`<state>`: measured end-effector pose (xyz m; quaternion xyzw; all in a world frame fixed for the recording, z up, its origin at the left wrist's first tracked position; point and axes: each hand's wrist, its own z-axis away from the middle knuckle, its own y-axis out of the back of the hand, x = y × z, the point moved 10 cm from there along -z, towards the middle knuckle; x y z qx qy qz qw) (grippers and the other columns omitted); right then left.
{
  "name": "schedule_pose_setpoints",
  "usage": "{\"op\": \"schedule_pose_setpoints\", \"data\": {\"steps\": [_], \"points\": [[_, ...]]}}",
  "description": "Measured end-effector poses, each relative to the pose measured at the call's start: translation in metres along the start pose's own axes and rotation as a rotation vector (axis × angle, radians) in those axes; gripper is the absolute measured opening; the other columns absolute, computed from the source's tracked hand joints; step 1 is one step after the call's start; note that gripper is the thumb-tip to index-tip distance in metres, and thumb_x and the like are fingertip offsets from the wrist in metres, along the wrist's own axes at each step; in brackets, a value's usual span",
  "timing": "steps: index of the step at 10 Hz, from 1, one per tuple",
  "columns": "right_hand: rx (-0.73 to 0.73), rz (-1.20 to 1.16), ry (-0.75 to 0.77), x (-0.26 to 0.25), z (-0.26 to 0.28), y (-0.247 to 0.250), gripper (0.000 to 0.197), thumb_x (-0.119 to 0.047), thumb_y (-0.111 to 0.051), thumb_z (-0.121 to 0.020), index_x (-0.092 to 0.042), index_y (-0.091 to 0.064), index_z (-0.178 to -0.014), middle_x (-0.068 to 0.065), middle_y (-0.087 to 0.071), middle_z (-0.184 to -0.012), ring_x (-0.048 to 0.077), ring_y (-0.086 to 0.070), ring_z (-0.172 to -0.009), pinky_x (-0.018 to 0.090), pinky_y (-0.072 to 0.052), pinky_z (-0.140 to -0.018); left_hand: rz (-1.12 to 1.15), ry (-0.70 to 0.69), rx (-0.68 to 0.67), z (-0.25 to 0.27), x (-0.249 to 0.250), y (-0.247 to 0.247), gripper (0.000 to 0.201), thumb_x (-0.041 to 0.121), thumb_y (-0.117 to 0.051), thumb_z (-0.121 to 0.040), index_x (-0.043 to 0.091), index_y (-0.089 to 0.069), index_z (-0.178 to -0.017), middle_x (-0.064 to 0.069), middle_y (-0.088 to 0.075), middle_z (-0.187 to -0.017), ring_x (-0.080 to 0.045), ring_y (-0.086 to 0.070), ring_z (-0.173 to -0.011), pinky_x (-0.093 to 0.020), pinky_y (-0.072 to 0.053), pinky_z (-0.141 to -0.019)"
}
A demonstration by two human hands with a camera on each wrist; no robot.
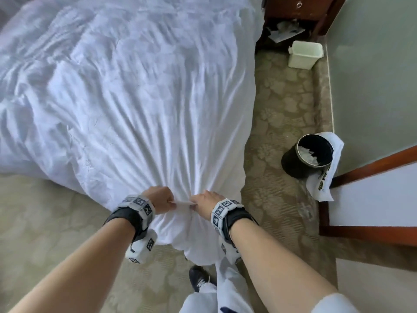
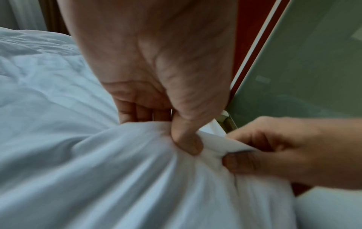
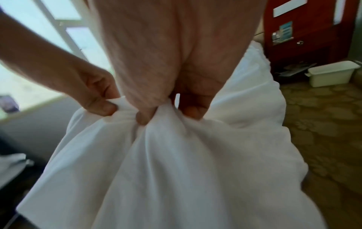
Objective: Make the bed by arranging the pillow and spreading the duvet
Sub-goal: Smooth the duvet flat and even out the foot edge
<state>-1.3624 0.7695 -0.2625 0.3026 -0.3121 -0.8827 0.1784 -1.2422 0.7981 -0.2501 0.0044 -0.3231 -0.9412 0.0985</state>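
Left hand: curled tight, thumb pinching a bunch of duvet at its near corner.
Right hand: curled on the same bunch, just beside the left, knuckles nearly touching.
Duvet: across the bed, pleats fanning from the grip, lumpy along the left side; near corner hanging off toward the carpet.
Pillow: not in view.
Risk, grip: so narrow a hold likely to drag only a ridge, leaving the far side rucked; thin fabric could slip free under a hard tug.
Risk, feet: loose fabric drooping by the shoe; stepping back could snag or tread on it.
Risk, right: bin and white tub near the bed's edge; a swung corner could tip them.
Room: narrow strip between bed and wall on the right; wider carpet to the left.
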Motion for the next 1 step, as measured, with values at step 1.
{"op": "schedule_pose_setpoints", "data": {"steps": [1], "points": [[-0.193, 0.100, -0.120, 0.0278, 0.0020, -0.0246, 0.032, -0.018, -0.051, -0.095, -0.012, -0.060, -0.126, 0.017, -0.063, -0.124, 0.036, -0.062, -0.112, 0.047, -0.050, -0.097, -0.159, -0.187, -0.173, 0.0105, 0.0300, -0.0605, 0.033, 0.011, -0.041, -0.101, 0.008, -0.059, -0.130, -0.011, -0.061, -0.130, -0.030, -0.057, -0.120, -0.031, -0.046, -0.098]]}}
